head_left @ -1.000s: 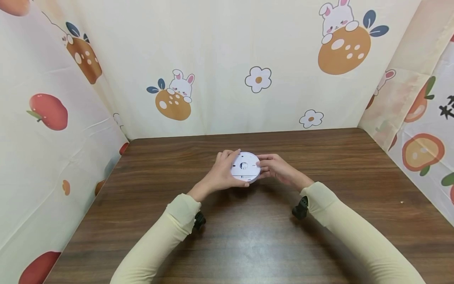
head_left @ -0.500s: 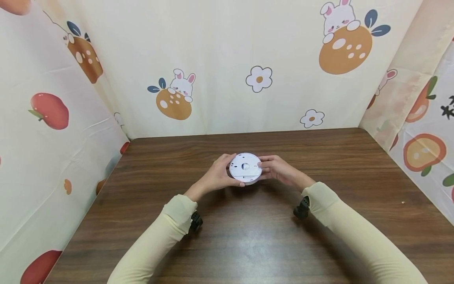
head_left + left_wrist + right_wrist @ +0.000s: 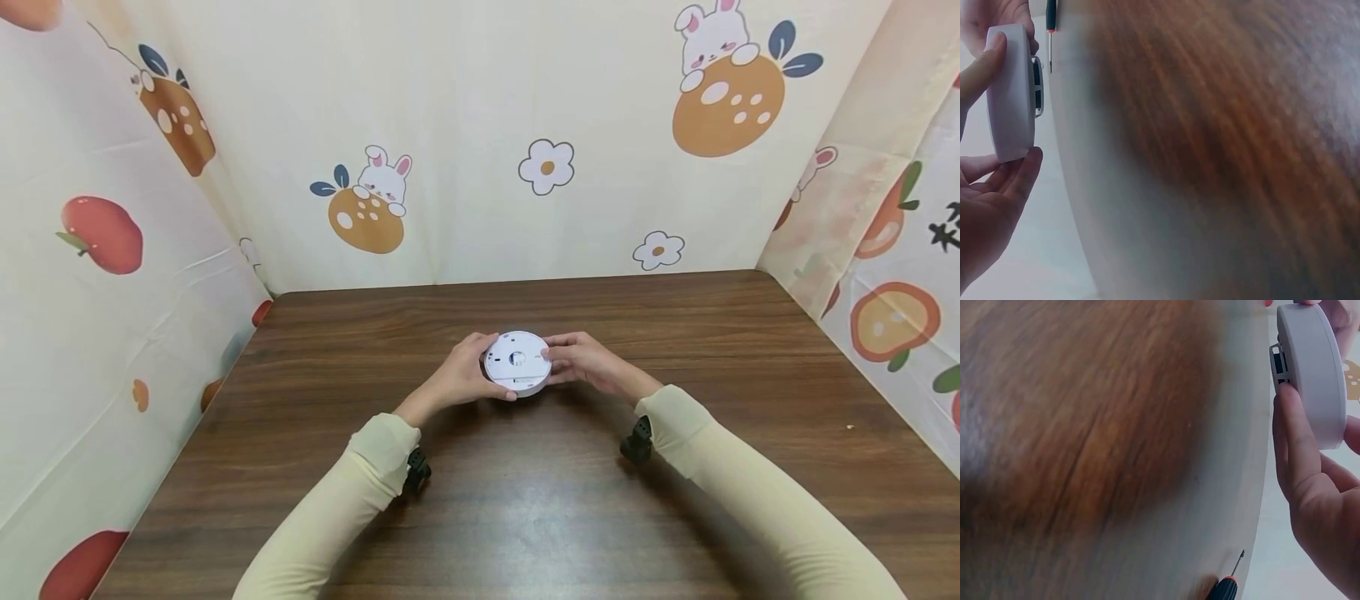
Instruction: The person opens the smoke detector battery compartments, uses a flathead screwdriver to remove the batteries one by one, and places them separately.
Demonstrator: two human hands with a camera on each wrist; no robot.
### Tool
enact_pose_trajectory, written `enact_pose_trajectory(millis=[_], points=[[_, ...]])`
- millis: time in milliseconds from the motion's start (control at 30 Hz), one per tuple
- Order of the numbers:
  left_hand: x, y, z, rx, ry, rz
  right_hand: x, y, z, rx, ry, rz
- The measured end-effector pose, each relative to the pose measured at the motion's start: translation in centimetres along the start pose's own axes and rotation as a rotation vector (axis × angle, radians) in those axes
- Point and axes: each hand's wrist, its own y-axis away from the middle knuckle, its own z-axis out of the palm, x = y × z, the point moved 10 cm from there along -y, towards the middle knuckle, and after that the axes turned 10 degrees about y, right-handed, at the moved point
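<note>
A white round smoke detector (image 3: pixel 517 371) is held above the table between both hands, its flat back with a central hole facing up in the head view. My left hand (image 3: pixel 457 372) grips its left rim, thumb at the near edge and fingers at the far edge. From the right, my right hand (image 3: pixel 588 362) pinches it, with the thumb on the flat back and the fingers beneath. In the right wrist view a fingertip of the right hand (image 3: pixel 1316 494) touches the raised slotted part on the underside of the smoke detector (image 3: pixel 1316 375).
The brown wood-grain table (image 3: pixel 525 517) spreads under both arms. A screwdriver (image 3: pixel 1051 19) with a dark and orange handle shows in both wrist views. Fruit-and-rabbit patterned cloth (image 3: pixel 465 125) stands behind the table and at its sides. A tiny pale speck (image 3: pixel 850 427) lies at the right.
The smoke detector has come slightly nearer the body. My left fingers have slid back from over its face to the left rim; the right hand stays almost in place.
</note>
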Motion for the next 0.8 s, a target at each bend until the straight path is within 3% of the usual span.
enact_pose_trajectory(millis=[800], points=[[-1.0, -0.2, 1.3, -0.044, -0.006, -0.057, 1.2, -0.3, -0.3, 0.063, 0.101, 0.025]])
